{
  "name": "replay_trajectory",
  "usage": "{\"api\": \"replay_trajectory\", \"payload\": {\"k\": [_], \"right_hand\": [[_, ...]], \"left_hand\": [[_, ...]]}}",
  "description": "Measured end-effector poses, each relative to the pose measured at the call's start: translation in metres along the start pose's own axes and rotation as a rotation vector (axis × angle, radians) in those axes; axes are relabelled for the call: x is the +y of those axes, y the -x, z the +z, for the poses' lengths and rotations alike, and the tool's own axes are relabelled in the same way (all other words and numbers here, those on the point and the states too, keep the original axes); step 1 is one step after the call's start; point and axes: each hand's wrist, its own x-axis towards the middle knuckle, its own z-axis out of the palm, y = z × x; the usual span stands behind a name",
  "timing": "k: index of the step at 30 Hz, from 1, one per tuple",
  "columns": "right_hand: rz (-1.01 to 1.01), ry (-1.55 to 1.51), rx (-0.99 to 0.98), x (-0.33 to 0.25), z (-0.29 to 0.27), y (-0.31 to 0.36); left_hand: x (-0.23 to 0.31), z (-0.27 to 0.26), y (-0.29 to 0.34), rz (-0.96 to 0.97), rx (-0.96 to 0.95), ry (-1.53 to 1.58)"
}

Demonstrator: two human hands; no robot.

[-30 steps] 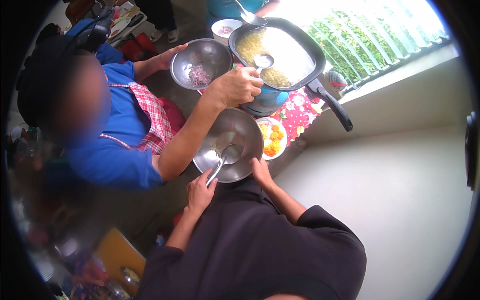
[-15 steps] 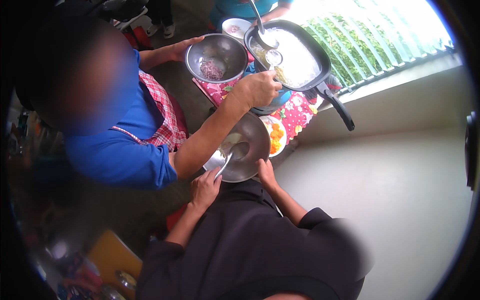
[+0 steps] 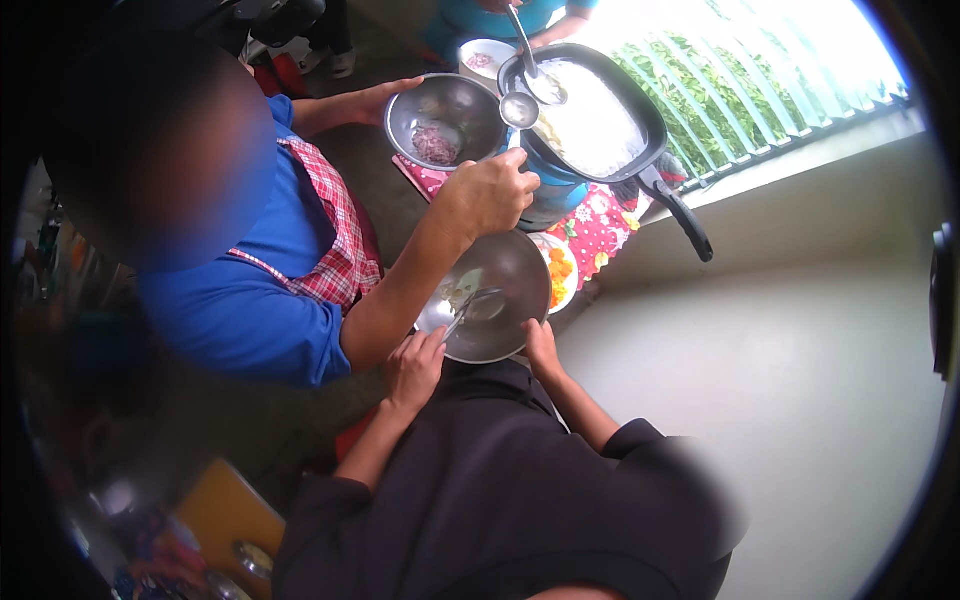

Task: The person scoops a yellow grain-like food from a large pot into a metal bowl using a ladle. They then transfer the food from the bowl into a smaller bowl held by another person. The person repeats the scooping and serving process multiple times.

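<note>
A large steel mixing bowl [image 3: 525, 270] is in front of my body, with a little pale food at its bottom. My right hand [image 3: 541, 347] is closed on its near right rim. In my left hand [image 3: 416, 368], at the near left side, is the handle of a metal ladle [image 3: 458, 319], whose head is down inside the bowl. Just beyond, a co-worker's hand [image 3: 492, 190] grips another ladle [image 3: 519, 112] beside a dark square pan [image 3: 655, 125] of whitish liquid. That person's other hand is on a steel bowl [image 3: 400, 120] containing chopped purplish onion [image 3: 436, 145].
A plate [image 3: 571, 290] of chopped orange food sits on a red patterned cloth [image 3: 600, 225]. The pan's handle [image 3: 690, 228] juts toward the wall. Behind, another person in teal holds a ladle [image 3: 524, 42] over the pan, near a white bowl [image 3: 485, 48]. A barred window is at right.
The co-worker's ladle has moved left, from over the pan to its left edge. My ladle has turned within the mixing bowl. Bowl and hands have shifted slightly right in view.
</note>
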Motion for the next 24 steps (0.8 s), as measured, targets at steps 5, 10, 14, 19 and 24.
{"api": "replay_trajectory", "payload": {"k": [5,10,14,19,24], "right_hand": [[0.053,0.006,-0.005,-0.009,0.003,0.005],[0.132,0.026,-0.062,-0.018,0.007,0.006],[0.055,-0.003,-0.107,-0.001,0.006,-0.002],[0.005,0.053,-0.104,0.026,0.006,-0.019],[0.031,0.061,-0.114,0.019,0.011,-0.015]], "left_hand": [[0.001,-0.002,0.000,-0.047,-0.016,0.076],[0.000,-0.004,0.003,-0.103,-0.029,0.092],[-0.008,0.004,0.008,-0.081,-0.019,0.068],[-0.003,-0.003,0.011,-0.093,-0.041,0.049],[-0.009,-0.001,0.013,-0.097,-0.038,0.068]]}}
